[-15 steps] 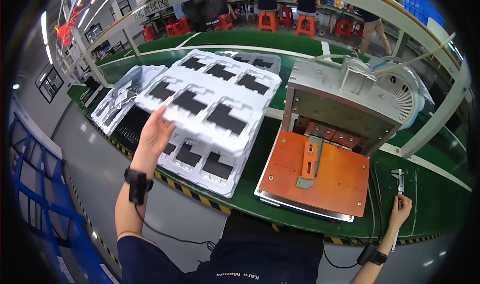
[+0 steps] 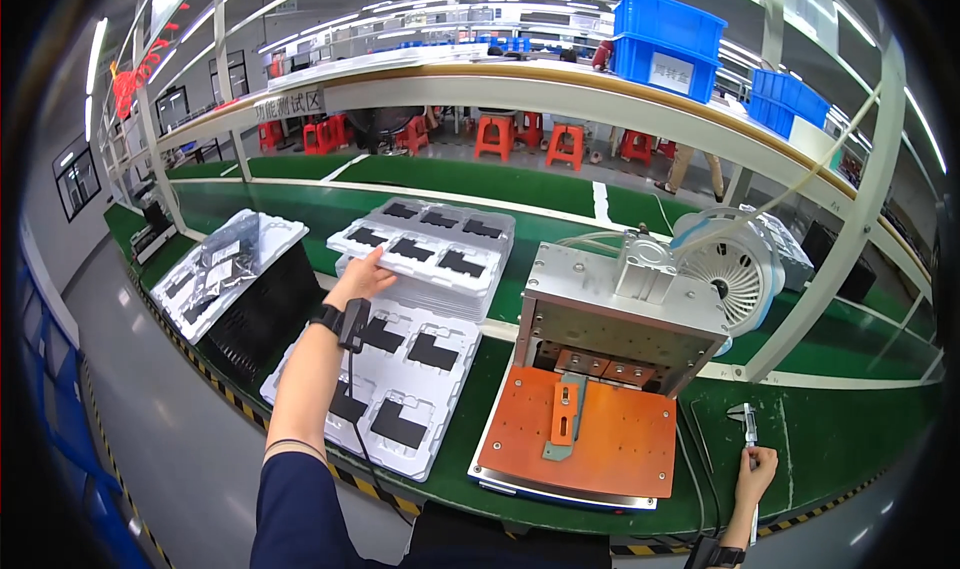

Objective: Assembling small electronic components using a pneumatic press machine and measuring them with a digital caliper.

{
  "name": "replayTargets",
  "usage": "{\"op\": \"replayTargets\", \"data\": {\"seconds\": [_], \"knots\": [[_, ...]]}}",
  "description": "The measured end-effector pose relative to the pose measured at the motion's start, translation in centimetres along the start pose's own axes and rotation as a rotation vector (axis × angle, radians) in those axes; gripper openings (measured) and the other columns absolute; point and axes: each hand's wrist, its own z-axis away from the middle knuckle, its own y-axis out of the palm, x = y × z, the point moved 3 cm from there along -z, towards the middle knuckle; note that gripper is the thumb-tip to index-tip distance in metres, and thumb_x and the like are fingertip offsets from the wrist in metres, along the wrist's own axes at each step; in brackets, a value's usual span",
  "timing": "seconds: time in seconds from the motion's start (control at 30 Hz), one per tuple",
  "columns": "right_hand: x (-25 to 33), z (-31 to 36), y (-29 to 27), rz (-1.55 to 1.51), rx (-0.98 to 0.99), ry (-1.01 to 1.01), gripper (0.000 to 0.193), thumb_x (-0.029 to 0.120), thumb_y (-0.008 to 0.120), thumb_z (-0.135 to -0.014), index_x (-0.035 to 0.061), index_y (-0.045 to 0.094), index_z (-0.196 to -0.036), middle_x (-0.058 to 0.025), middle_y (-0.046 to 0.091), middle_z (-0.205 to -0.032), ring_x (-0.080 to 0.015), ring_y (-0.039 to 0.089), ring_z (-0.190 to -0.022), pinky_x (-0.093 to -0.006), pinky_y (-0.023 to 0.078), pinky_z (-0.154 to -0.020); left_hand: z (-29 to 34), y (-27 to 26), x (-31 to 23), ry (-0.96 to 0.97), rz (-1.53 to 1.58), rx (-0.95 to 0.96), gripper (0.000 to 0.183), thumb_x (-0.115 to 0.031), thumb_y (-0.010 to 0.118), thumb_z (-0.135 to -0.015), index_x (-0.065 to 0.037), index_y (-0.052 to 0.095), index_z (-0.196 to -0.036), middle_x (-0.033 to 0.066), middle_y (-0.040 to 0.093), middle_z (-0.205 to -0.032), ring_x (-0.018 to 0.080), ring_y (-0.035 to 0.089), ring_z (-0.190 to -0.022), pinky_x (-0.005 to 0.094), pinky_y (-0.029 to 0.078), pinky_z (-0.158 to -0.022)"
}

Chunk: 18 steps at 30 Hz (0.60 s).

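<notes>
Parts tray pinched by its front rim, caliper in the other hand

Lower right of frame: right hand (image 2: pixel 757 474) closed round a caliper (image 2: pixel 749 424), jaws end pointing up the frame, over the green bench (image 2: pixel 830 449).

Lower left of centre: near blister tray (image 2: pixel 415 389), white, its black L-shaped pieces (image 2: pixel 399 426) seated in pockets; the left forearm hides part of it. Right of it, a press fixture with an orange plate (image 2: pixel 630 439) and a slotted orange bar (image 2: pixel 564 414) over a green piece (image 2: pixel 557 451).

Centre, farther in: left hand (image 2: pixel 365 277) gripping the front rim of the upper blister tray (image 2: pixel 435 272), which sits over a tray stack (image 2: pixel 440 302). Cannot tell whether it lies flat there.

Handling, my judgement: light, thin formed plastic — springy, smooth, apt to sag from a one-sided hold. Pieces look thin and could slip from their pockets if tilted. Best hold: both short rims, kept level — fingers clear of the pockets.

Farther: white desk fan (image 2: pixel 725 269), upper right; red stools (image 2: pixel 494 137), top centre.
</notes>
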Motion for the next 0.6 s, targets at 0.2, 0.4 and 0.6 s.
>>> {"op": "replayTargets", "data": {"seconds": [0.2,0.4,0.6], "knots": [[0.6,-0.6,0.1,0.028,0.039,-0.020,0.009,0.005,0.069,-0.079,0.0030,0.060,-0.080,-0.0085,0.054,-0.084,-0.0248,0.053,-0.080,-0.0357,0.043,-0.072,2.9,0.8,-4.2,0.245,-1.459,-0.426,0.035,-0.037,0.067,-0.085,-0.003,0.063,-0.093,0.0157,0.071,-0.088,0.0340,0.069,-0.082,0.0441,0.056,-0.073],[0.2,-0.8,-0.2,-0.013,0.094,0.114,0.008,0.002,0.068,-0.080,0.0003,0.061,-0.082,-0.0095,0.053,-0.087,-0.0271,0.053,-0.085,-0.0375,0.043,-0.079,6.1,8.4,0.7,0.889,-1.629,0.074,0.037,-0.029,0.054,-0.095,-0.016,0.056,-0.129,0.0152,0.048,-0.140,0.0366,0.043,-0.129,0.0437,0.038,-0.104],[0.2,-0.6,0.0,0.001,0.098,0.087,0.009,0.005,0.069,-0.080,0.0010,0.062,-0.082,-0.0095,0.054,-0.088,-0.0273,0.054,-0.088,-0.0379,0.043,-0.082,6.2,6.6,0.7,0.830,-1.554,0.235,0.039,-0.031,0.048,-0.097,-0.015,0.055,-0.131,0.0131,0.049,-0.139,0.0373,0.042,-0.130,0.0459,0.035,-0.106]]}}
